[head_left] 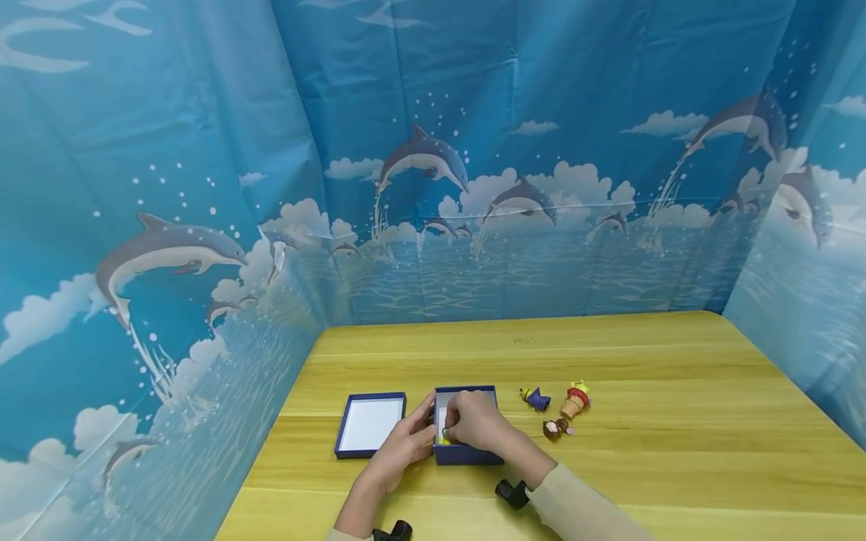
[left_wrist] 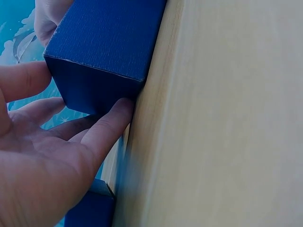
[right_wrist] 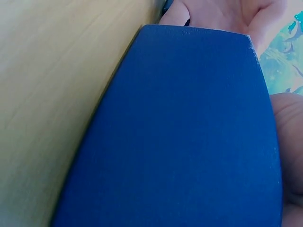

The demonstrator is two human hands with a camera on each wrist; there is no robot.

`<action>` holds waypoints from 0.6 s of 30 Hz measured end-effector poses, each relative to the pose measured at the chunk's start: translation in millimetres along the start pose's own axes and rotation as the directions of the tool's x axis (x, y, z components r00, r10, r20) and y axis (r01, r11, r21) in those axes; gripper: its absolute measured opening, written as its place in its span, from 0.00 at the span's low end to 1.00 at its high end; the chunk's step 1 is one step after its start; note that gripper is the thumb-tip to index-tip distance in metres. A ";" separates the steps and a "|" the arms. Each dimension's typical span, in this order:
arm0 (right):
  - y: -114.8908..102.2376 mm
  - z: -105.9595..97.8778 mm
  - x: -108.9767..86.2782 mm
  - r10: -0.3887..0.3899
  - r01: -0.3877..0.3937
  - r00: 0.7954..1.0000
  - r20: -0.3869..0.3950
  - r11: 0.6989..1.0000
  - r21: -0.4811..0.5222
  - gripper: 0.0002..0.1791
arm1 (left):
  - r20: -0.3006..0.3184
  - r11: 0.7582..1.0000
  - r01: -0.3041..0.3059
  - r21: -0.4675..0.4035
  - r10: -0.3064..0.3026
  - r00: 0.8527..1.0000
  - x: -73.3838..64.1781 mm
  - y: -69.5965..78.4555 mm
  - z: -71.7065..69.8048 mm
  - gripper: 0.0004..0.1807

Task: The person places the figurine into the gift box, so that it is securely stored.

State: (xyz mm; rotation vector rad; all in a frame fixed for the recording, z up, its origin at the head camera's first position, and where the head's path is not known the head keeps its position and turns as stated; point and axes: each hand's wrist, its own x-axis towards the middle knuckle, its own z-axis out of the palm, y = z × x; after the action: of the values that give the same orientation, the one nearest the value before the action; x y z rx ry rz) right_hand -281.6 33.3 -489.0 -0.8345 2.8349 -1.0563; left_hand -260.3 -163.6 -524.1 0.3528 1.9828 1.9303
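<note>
So the box (head_left: 467, 455) sits on the table (head_left: 643, 466), open side up, and both hands are on the job. Right hand (head_left: 476, 421) is down inside it, grip curled in tight, looks like it's pinching the small yellow piece (head_left: 443, 441) by the box's left side. Fingertips are partly hidden, so don't ask me exactly where the pinch lands. Left hand (head_left: 406, 443) isn't clutching anything: fingers pretty straight, resting against the box's left wall.

For doing this well, I'd say let that left hand just brace the wall. Cardboard-type sides would probably bow if you squeezed. Work straight up and down with the right, and pinch the chunky part of the yellow piece so it doesn't twist. Watch the knuckles on the rim too; bumping it could scoot the whole box.

Stuff-wise: the box is a straight-sided block in dark blue, with a fine grain on the outside and pale scuffs along the edges. The lid (head_left: 370, 424) lies just left, shallow and squarish, blue rim, white inside. Off to the right are a purple toy (head_left: 539, 399), a red-and-yellow toy (head_left: 577, 398) and a brown toy (head_left: 553, 429), lumpy shapes, maybe rubber or soft plastic. Table's yellowish with a wood-grain look.
</note>
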 end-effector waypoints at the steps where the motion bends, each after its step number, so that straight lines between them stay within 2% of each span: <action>1: -0.1 -0.3 0.0 -0.005 0.005 1.000 0.000 1.000 0.000 0.13 | 0.000 1.000 0.000 0.001 0.000 1.000 0.0 0.0 0.0 0.33; 8: -3.3 -5.9 -1.4 -0.008 0.007 1.000 0.030 0.999 0.037 0.07 | -0.007 1.000 -0.004 0.004 0.004 1.000 0.6 -0.1 0.2 0.33; 18: -4.0 -23.2 -1.6 0.022 -0.027 0.996 0.081 0.998 0.056 0.07 | -0.005 1.000 -0.004 -0.003 0.004 1.000 0.9 -0.6 -0.5 0.33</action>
State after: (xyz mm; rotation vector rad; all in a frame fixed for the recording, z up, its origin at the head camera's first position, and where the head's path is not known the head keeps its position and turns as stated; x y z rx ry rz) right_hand -282.5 45.6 -468.8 -0.8158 2.7285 -1.0700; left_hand -261.2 -163.8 -524.8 0.3514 1.9838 1.9376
